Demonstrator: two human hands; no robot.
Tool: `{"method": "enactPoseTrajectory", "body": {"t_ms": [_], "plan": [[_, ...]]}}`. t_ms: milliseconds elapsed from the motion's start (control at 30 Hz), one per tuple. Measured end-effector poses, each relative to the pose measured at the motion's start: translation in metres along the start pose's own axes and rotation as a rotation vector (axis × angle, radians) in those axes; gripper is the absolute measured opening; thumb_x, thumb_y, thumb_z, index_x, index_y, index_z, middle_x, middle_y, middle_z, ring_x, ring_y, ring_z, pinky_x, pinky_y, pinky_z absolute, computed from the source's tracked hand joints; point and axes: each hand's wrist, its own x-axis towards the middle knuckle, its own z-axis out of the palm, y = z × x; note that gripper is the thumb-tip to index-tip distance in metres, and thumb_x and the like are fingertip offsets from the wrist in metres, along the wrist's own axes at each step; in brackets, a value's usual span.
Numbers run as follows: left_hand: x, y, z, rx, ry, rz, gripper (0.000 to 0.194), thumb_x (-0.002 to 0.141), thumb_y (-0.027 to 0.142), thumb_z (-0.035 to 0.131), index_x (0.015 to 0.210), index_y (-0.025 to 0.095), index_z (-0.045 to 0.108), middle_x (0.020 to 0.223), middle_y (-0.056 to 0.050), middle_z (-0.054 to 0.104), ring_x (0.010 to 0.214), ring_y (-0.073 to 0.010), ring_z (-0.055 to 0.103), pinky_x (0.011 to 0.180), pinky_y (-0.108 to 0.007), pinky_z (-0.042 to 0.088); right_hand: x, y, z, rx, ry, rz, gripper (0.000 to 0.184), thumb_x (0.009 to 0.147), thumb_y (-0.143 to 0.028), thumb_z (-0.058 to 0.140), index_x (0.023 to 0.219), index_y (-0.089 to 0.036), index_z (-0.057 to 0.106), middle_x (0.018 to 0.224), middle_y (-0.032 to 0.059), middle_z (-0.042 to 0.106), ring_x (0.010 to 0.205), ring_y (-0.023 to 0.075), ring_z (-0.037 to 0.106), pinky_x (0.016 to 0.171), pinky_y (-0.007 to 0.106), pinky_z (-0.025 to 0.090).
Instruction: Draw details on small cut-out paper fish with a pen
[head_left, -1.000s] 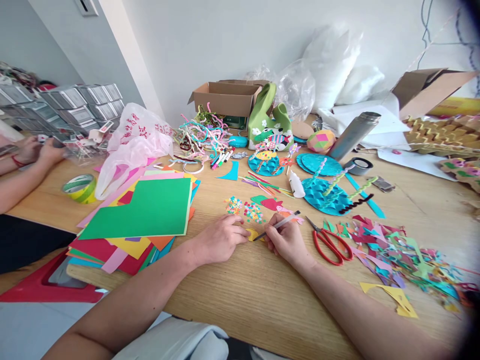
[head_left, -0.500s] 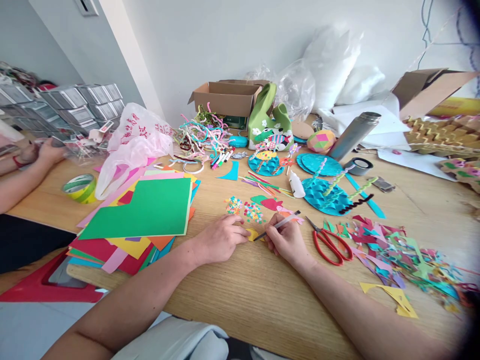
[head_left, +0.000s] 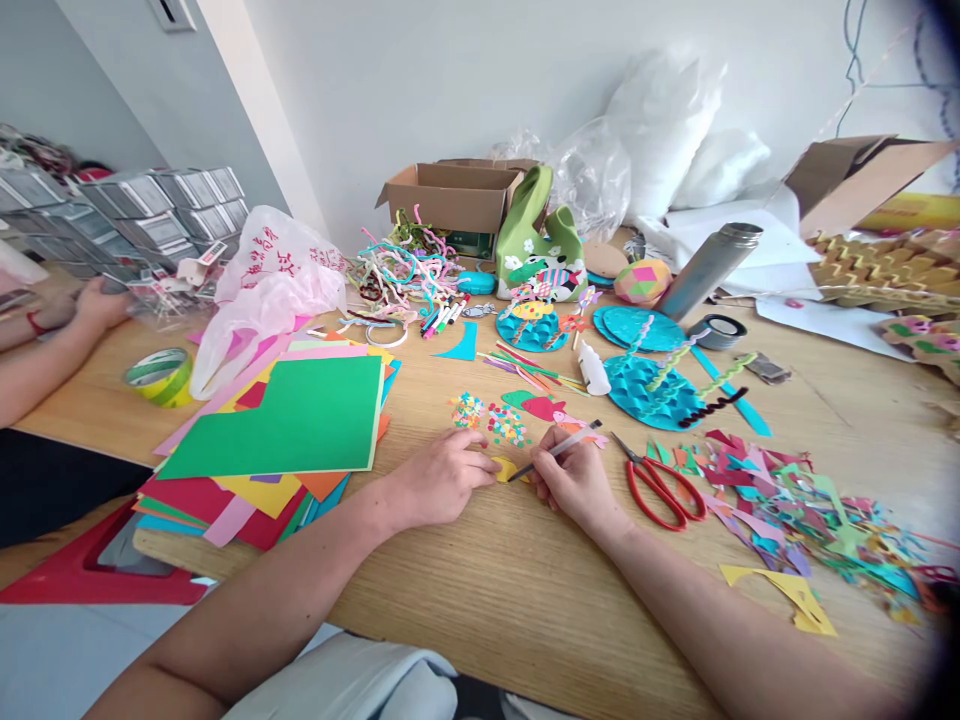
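Note:
A small yellow paper cutout (head_left: 505, 469) lies flat on the table between my hands. The fingertips of my left hand (head_left: 450, 475) press its left edge, the fingers bent and close together. In my right hand (head_left: 570, 478) is a slim pen (head_left: 564, 447) with a clear barrel, its dark tip on the yellow paper. The right fingers cover part of the cutout. Just beyond are small piles of coloured paper dots (head_left: 508, 425) and paper fish (head_left: 543, 407) in green, red and pink. Red-handled scissors (head_left: 664, 487) lie to the right of my right hand.
Coloured paper sheets (head_left: 300, 415) are stacked at left, near yellow tape (head_left: 159, 375). Paper scraps (head_left: 795, 500) spread at right. A glue bottle (head_left: 593, 368), blue decorated discs (head_left: 652, 390) and a metal flask (head_left: 711, 270) stand further back. Another person's hand (head_left: 103, 305) rests at far left.
The pen and my right hand have shifted only very slightly; the pen tip stays on the yellow cutout. My left hand is in the same place.

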Motion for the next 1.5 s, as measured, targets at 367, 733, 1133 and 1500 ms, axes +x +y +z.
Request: {"method": "enactPoseTrajectory", "body": {"t_ms": [367, 733, 1133, 1500], "plan": [[-0.0002, 0.0007, -0.0011, 0.005, 0.001, 0.006, 0.035, 0.087, 0.0, 0.052, 0.109, 0.015, 0.073, 0.117, -0.004, 0.072, 0.121, -0.0256, 0.05, 0.105, -0.041, 0.046, -0.0014, -0.0037, -0.0004, -0.006, 0.01, 0.018, 0.019, 0.076, -0.031, 0.057, 0.065, -0.026, 0.043, 0.039, -0.0055, 0.051, 0.029, 0.0109, 0.043, 0.03, 0.021, 0.028], [-0.0003, 0.0002, -0.0009, -0.001, -0.008, 0.001, 0.037, 0.086, -0.001, 0.052, 0.111, 0.016, 0.073, 0.118, -0.003, 0.072, 0.122, -0.0256, 0.049, 0.106, -0.041, 0.044, -0.0021, -0.006, 0.0004, 0.002, 0.017, 0.021, 0.018, 0.074, -0.03, 0.057, 0.064, -0.025, 0.043, 0.038, -0.0051, 0.052, 0.028, 0.0105, 0.043, 0.029, 0.019, 0.028], [-0.0004, 0.0008, -0.0001, -0.002, -0.01, -0.008, 0.037, 0.088, 0.0, 0.05, 0.112, 0.017, 0.073, 0.118, -0.005, 0.071, 0.124, -0.0249, 0.05, 0.106, -0.042, 0.045, -0.0017, -0.0028, -0.0001, 0.018, 0.0, 0.004, 0.018, 0.075, -0.03, 0.058, 0.066, -0.025, 0.043, 0.04, -0.0052, 0.053, 0.028, 0.0101, 0.044, 0.029, 0.019, 0.029], [-0.0003, 0.0008, -0.0001, -0.004, -0.005, -0.009, 0.036, 0.089, 0.001, 0.05, 0.111, 0.017, 0.073, 0.118, -0.006, 0.072, 0.124, -0.025, 0.05, 0.106, -0.043, 0.046, -0.0011, 0.0003, -0.0011, 0.028, -0.017, -0.007, 0.019, 0.078, -0.031, 0.058, 0.067, -0.025, 0.044, 0.041, -0.0055, 0.053, 0.029, 0.0104, 0.044, 0.029, 0.019, 0.029]]}}
